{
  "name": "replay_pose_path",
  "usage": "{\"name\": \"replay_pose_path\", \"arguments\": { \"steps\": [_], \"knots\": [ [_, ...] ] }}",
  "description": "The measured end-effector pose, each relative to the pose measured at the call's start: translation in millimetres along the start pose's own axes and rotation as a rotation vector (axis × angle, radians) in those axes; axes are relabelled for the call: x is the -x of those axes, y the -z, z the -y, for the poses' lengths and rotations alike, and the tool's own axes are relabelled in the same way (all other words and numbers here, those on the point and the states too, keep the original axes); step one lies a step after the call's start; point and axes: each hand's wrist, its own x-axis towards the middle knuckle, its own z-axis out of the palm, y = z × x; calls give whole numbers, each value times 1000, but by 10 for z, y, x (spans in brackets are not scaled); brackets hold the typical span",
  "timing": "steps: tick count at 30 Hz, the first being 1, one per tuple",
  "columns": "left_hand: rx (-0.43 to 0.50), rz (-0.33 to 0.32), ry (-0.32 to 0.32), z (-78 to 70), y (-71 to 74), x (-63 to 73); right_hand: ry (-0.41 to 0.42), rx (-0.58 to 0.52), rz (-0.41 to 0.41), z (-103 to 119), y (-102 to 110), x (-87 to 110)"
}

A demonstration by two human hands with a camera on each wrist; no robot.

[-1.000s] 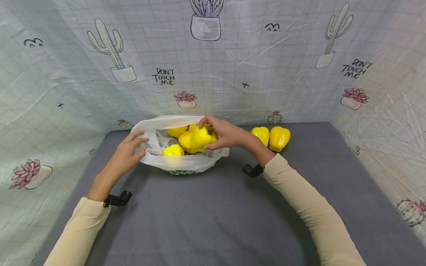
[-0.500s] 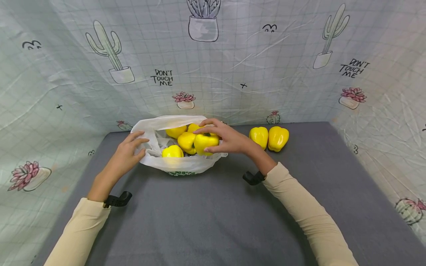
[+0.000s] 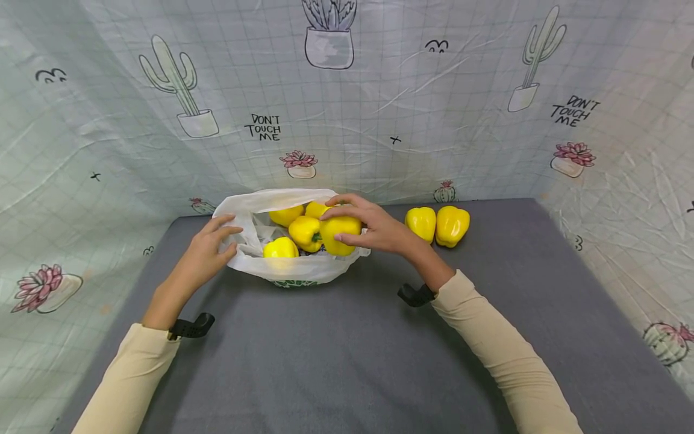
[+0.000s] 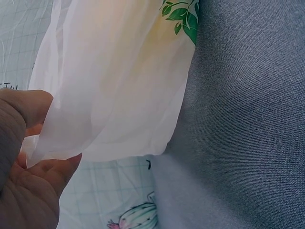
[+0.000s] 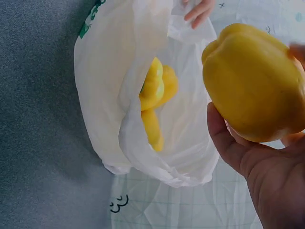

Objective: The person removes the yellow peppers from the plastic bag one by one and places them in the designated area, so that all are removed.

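My right hand (image 3: 379,228) grips a yellow bell pepper (image 3: 341,235) over the right side of a white plastic bag's mouth. Up close in the right wrist view, fingers and thumb wrap this smooth bell pepper (image 5: 255,83), apart from the bag (image 5: 102,81). With fingers and thumb on either side of the film, my left hand (image 3: 203,250) holds the left edge of the bag (image 3: 293,269). Inside lie several more yellow peppers (image 3: 305,232), partly hidden by the bag wall. Green leaf print marks the bag's front (image 4: 114,90).
Two yellow bell peppers (image 3: 420,223) (image 3: 452,226) stand side by side on the grey-covered table (image 3: 303,355), right of the bag and behind the right forearm. A printed cactus curtain (image 3: 368,96) hangs right behind the table and along both sides.
The pepper in my right hand has turned, its stem moving out of plain sight, and shifted slightly right over the bag. My left hand stays on the bag's edge.
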Motion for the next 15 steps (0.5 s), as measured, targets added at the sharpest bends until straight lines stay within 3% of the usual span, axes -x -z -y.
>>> {"name": "replay_pose_path", "arguments": {
  "steps": [7,12,15],
  "knots": [
    [10,2,-7,-21,-1,5,-65,32,-45,1,-8,84],
    [11,3,0,-31,-14,7,-149,-118,-182,0,0,151],
    [8,0,2,-34,-25,5,-134,-147,-236,6,22,180]
  ]
}}
